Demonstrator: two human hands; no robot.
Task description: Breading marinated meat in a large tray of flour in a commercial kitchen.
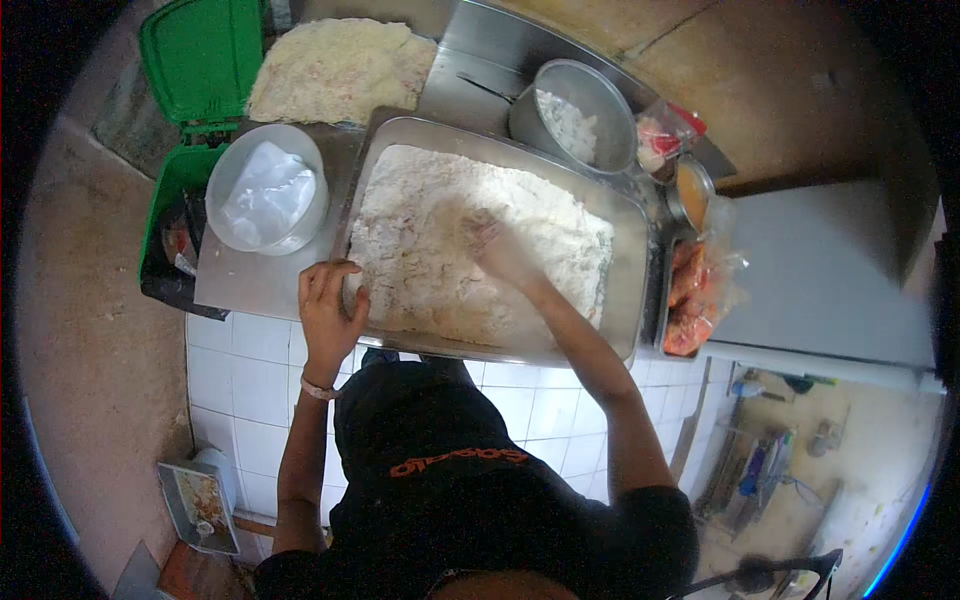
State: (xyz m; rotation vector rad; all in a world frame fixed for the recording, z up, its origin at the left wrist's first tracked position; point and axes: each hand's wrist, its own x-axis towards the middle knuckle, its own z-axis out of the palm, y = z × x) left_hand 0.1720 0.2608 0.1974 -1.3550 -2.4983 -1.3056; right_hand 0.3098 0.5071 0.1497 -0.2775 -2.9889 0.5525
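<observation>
A wide rectangular metal tray lies before me, spread with white flour that has yellowish and lumpy patches. My right hand, blurred, reaches into the middle of the flour; its fingers are partly hidden and powdery, so I cannot tell whether they hold anything. At the tray's left edge rests my left hand, fingers curved over the rim and thumb on the near side. A bracelet circles the left wrist.
Left of the tray stands a white plastic bucket holding a plastic bag, beside an open green bin. Behind lies a flat floured mass. A metal pot with white contents, a bowl of orange liquid and bagged reddish food stand right.
</observation>
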